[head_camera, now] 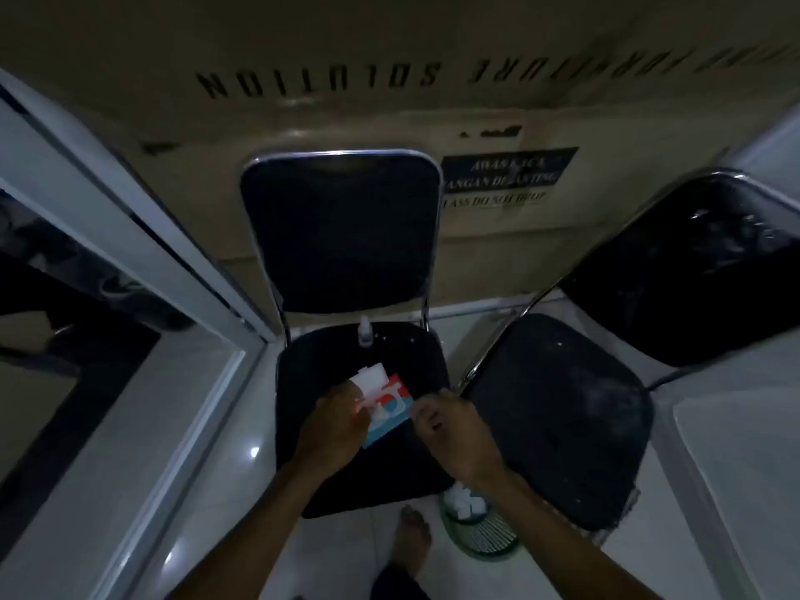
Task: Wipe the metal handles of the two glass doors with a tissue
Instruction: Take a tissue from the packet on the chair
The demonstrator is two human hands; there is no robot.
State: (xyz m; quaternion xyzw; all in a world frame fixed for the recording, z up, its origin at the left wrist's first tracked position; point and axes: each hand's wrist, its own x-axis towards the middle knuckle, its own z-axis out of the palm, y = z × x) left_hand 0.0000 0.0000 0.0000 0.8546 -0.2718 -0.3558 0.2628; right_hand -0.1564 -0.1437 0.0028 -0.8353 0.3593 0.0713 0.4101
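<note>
Head view: both hands work over a black chair seat (415, 352).
Left hand (335, 422): fingers curl round the tissue pack (389, 411).
Right hand (454, 430): pinches the pack's edge.
Tissue (368, 376): white, sticking out of the pack.
Door handles: not seen.
Risk: tissue may tear, or the small bottle (366, 333) tips.
Writing: box (433, 58) says "SOLUTION", "AWAS KACA".

Two chairs (346, 236) (562, 409), two hands (333, 430) (454, 435), one tissue pack (389, 409), one basket (476, 534)

Black chair seat (329, 478), tissue pack (391, 415) and small white bottle (364, 333) lying on it
</note>
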